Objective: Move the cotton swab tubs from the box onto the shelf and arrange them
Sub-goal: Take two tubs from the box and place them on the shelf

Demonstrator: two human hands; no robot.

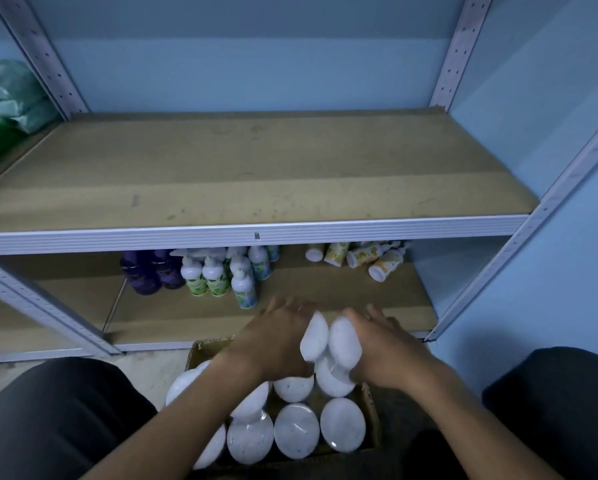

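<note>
two hands, the left hand [276,337] and right hand [384,351], each grip a white tub [314,337] above the box [368,403] below the bare shelf [256,174].

2 hands [276,337] are in view, and between them they lift 2 white tubs [315,336] above the near edge of the lower shelf [172,320]. 1 cardboard box [200,348] holds roughly 8 more tubs [295,430], though arms hide part of its left side, so that count may be short. 1 upper shelf board [256,174] carries 1 heap of green packets [3,102] at its far left corner. On the lower shelf stand 2 purple bottles [145,271] towards the left, about 7 white pump bottles [195,271] in the middle, and 5 yellow-printed bottles [385,266] lying on their sides near its far right edge.
</note>
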